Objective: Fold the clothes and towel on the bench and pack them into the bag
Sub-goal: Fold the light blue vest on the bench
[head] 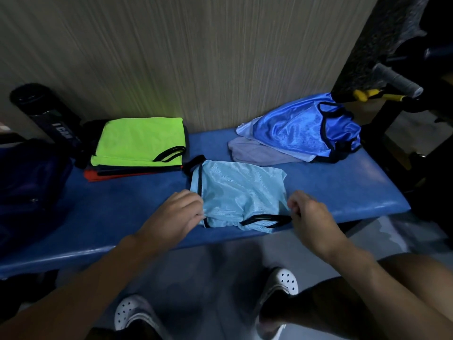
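**Left hand and right hand hold pale blue bib at bench front edge**

One grips its left side; the other pinches its black-trimmed right corner. Back left lies a green-topped folded stack, beside a dark bag and black bottle. At the right end sits a loose blue heap. Wood-grain wall behind; grey floor below.

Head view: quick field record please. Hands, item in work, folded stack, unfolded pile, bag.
left hand: pinches the left edge of the light blue vest
right hand: pinches its right edge, by the black strap
item in work: light blue vest, lying on the bench near the front edge
folded stack: neon green vest on top, dark and red pieces under it, rear left
unfolded pile: royal blue vest over a grey cloth, rear right
bag: dark, far left; inside not visible
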Demonstrator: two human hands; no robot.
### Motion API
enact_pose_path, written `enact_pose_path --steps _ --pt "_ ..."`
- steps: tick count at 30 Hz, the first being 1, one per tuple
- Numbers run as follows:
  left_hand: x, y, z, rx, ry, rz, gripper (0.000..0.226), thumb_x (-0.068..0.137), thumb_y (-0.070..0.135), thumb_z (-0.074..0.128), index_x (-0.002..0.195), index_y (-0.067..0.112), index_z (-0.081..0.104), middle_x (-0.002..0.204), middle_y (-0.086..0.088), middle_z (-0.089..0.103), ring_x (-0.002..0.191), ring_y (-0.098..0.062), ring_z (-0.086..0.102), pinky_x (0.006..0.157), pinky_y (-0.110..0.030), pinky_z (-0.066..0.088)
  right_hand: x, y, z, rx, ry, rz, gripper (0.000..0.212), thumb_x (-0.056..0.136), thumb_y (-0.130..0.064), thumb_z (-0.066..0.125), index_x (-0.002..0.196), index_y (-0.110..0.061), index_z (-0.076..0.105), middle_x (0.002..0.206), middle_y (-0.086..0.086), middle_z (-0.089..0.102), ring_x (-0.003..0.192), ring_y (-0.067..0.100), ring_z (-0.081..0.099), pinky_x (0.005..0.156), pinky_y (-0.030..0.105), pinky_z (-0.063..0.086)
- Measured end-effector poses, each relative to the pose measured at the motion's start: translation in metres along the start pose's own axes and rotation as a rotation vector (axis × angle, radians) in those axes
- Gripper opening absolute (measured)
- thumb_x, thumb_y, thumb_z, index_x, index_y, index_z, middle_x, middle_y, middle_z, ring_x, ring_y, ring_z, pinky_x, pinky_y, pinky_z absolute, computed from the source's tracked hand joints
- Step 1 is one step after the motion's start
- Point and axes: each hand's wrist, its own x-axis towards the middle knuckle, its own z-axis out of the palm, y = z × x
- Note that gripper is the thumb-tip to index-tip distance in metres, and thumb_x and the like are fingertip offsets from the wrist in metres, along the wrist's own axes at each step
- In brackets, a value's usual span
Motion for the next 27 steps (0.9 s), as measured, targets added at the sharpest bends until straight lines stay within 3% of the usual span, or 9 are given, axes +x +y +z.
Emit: enact_pose_path --steps 3,5,7,13,17,21,27 --pt "0.001 0.002 -0.003 -0.039 0.021 -0.035 0.021 0.091 0.027 0.056 0.075 0.014 0.054 0.087 0.005 0.054 0.083 -0.016 0.049 0.072 -0.036 0.044 -0.009 -0.009 0.001 -0.102 0.058 -0.241 0.033 0.071 -0.009 0.066 0.097 -0.023 0.052 0.099 -0.003 0.047 0.09 0.023 0.049 0.075 0.035 0.036" --pt "0.003 0.004 -0.005 -0.058 0.026 -0.041 0.023 0.092 0.029 0.057 0.075 0.013 0.056 0.086 0.004 0.054 0.082 -0.017 0.05 0.073 -0.035 0.044 -0.015 -0.016 0.004 -0.145 0.039 -0.403 0.035 0.071 -0.026 0.075 0.1 -0.025 0.056 0.103 -0.007 0.048 0.096 0.02 0.047 0.079 0.033 0.032" --pt "0.006 0.007 -0.007 -0.07 0.031 -0.03 0.024 0.093 0.031 0.056 0.077 0.012 0.058 0.086 0.004 0.055 0.082 -0.019 0.052 0.073 -0.036 0.045 -0.017 -0.022 0.009 -0.192 0.073 -0.508 0.036 0.073 -0.03 0.077 0.104 -0.024 0.06 0.103 -0.006 0.05 0.095 0.019 0.047 0.079 0.028 0.026" --pt "0.014 0.013 -0.012 -0.063 0.054 -0.007 0.025 0.094 0.029 0.057 0.078 0.01 0.06 0.087 0.001 0.057 0.083 -0.022 0.055 0.073 -0.041 0.046 -0.009 -0.028 0.021 -0.203 0.181 -0.606 0.028 0.08 -0.017 0.072 0.108 -0.021 0.068 0.105 0.004 0.055 0.095 0.025 0.049 0.08 0.028 0.023" --pt "0.016 0.013 -0.014 -0.075 0.053 0.005 0.025 0.093 0.029 0.058 0.078 0.009 0.06 0.087 0.0 0.057 0.083 -0.022 0.054 0.072 -0.043 0.048 -0.003 -0.03 0.028 -0.198 0.155 -0.632 0.019 0.081 -0.012 0.074 0.097 -0.021 0.072 0.103 0.005 0.057 0.096 0.027 0.05 0.078 0.034 0.031" --pt "0.015 0.009 -0.016 -0.058 0.042 0.013 0.025 0.094 0.029 0.056 0.076 0.011 0.058 0.087 0.001 0.057 0.083 -0.021 0.053 0.072 -0.042 0.046 -0.003 -0.024 0.025 -0.157 0.158 -0.622 0.011 0.084 -0.011 0.068 0.092 -0.018 0.072 0.1 0.004 0.055 0.093 0.026 0.049 0.075 0.033 0.03" --pt "0.006 -0.006 -0.016 0.027 0.033 0.077 0.02 0.094 0.024 0.054 0.076 0.016 0.052 0.086 0.002 0.056 0.081 -0.022 0.05 0.069 -0.04 0.042 -0.005 -0.006 0.012 -0.198 0.203 -0.522 0.026 0.066 0.009 0.07 0.079 -0.013 0.064 0.104 0.006 0.054 0.093 0.03 0.049 0.075 0.039 0.037"
